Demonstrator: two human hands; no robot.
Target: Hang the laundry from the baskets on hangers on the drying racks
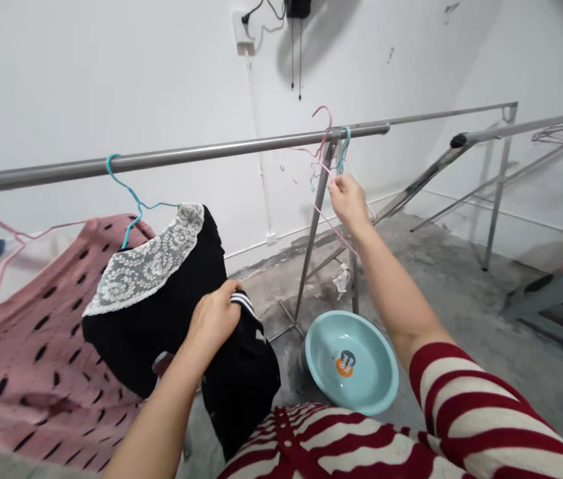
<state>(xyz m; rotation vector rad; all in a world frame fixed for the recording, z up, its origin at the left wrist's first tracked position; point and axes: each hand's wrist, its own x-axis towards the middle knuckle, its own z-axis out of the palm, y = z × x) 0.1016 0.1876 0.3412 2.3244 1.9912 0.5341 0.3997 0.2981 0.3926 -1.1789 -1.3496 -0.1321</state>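
My left hand (pixel 215 315) is closed on a black garment (pixel 241 392) with a white-striped edge, which hangs down in front of me. My right hand (pixel 348 201) grips a pink clothes hanger (pixel 328 173) by one arm; its hook rises just above the metal rail. Beside it a blue hanger (pixel 345 150) hooks over the rail. Left of my hands, a black top with a white lace collar (pixel 149 266) hangs from another blue hanger (pixel 134 196). Further left hangs a pink garment with dark marks (pixel 62 346), on a pink hanger (pixel 22 236).
A metal drying rail (pixel 201 152) runs across in front of me. Below stands a light blue basin (pixel 353 362) with a sticker inside. A second rack (pixel 500 166) stands at right, near a grey stool (pixel 550 299). A power socket (pixel 242 30) is on the wall.
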